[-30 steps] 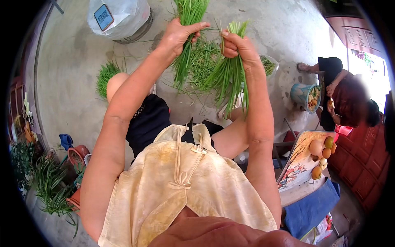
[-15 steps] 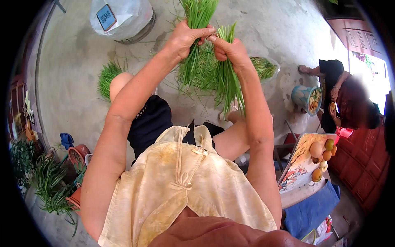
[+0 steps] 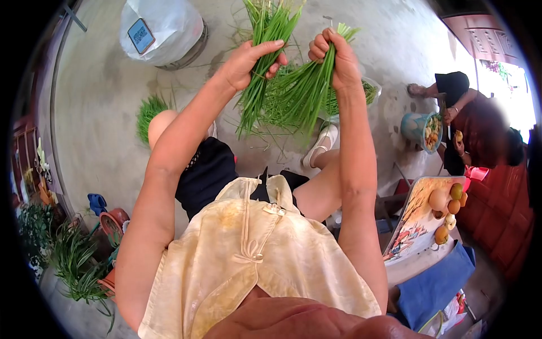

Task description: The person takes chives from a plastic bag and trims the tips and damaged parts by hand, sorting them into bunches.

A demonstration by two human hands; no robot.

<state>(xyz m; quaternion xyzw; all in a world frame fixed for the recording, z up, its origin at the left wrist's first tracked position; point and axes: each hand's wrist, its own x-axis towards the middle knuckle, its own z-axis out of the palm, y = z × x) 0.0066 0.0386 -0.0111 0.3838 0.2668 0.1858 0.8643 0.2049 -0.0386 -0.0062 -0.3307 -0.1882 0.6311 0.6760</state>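
A bunch of long green chives (image 3: 255, 101) is in my left hand (image 3: 254, 62), with the thumb laid across the stalks. My right hand (image 3: 337, 56) grips a second chive bunch (image 3: 305, 99) near its pale cut ends, its leaves fanning down and to the left. The two hands are apart, and the leaves of the bunches come close together below them. Beneath them, a loose pile of chives (image 3: 276, 116) lies on the concrete floor, partly hidden. By my left knee sits another clump of chives (image 3: 149, 116).
A phone (image 3: 141, 36) lies on a white plastic-covered bucket (image 3: 178, 31). On the right, another person (image 3: 477, 127) sits by a blue bucket (image 3: 415, 130) of scraps. Nearer stands a table (image 3: 406, 226) with eggs and fruit. Potted plants (image 3: 79, 254) are at the left.
My hands, which met at the bunches, have moved apart. The right hand has gone up and right, turning its chives to a slant; the left still holds its bunch.
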